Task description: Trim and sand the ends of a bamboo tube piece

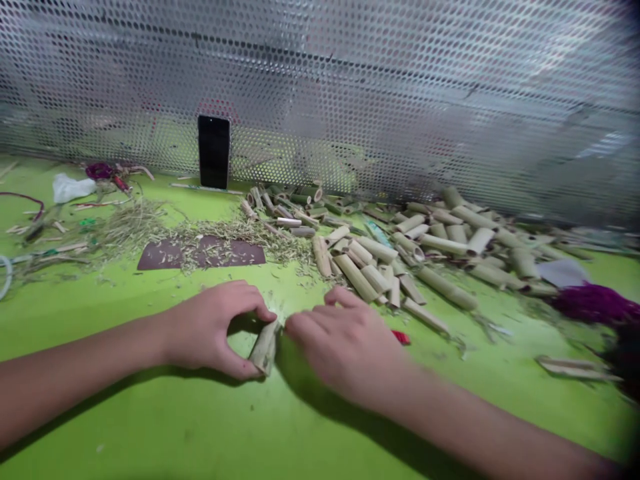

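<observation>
My left hand (223, 330) pinches a short piece of pale green bamboo-like stalk (265, 349) between thumb and fingertips, tilted just above or on the green table. Close by its right side is my right hand (345, 343), fingers curled and closed, the fingertips near the upper end of the stalk. What those fingers hold, if anything, is hidden. A small red object (401, 337) shows behind the right wrist; whether the hand holds it I cannot tell.
Cut hollow stalk pieces (357, 277) lie heaped beyond my right hand. Shavings cover a dark brown sheet (165, 255). A phone (214, 152) leans on the perforated metal screen (350, 87). Purple threads (595, 303) lie right, crumpled white plastic (73, 188) left, on the green table (200, 427).
</observation>
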Demonstrator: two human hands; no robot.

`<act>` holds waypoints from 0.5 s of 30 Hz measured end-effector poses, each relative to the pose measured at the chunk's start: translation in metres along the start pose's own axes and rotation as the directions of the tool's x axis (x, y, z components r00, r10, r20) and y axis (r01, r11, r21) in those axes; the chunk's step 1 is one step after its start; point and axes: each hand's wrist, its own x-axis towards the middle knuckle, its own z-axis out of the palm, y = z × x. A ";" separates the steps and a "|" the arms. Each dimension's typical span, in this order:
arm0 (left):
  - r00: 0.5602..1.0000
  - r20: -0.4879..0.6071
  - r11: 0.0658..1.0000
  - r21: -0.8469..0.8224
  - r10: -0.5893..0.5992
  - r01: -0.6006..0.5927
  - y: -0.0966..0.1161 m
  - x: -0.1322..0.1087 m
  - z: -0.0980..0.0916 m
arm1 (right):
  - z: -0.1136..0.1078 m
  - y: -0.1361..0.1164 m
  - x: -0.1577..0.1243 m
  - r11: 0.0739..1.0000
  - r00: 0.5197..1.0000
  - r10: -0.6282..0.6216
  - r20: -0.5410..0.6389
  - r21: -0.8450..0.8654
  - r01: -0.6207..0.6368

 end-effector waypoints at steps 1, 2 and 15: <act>1.000 -0.004 1.000 -0.001 0.009 -0.009 0.000 0.000 0.000 | 0.000 0.000 0.000 1.000 1.000 -0.022 -0.014 0.007 0.022; 1.000 -0.007 1.000 0.000 0.010 -0.010 0.000 0.000 0.000 | 0.001 0.000 0.000 0.999 0.999 -0.030 -0.014 0.009 0.030; 1.000 -0.002 1.000 -0.003 -0.004 0.004 0.003 0.001 -0.001 | 0.000 0.006 0.002 0.996 0.992 0.085 0.089 0.015 -0.086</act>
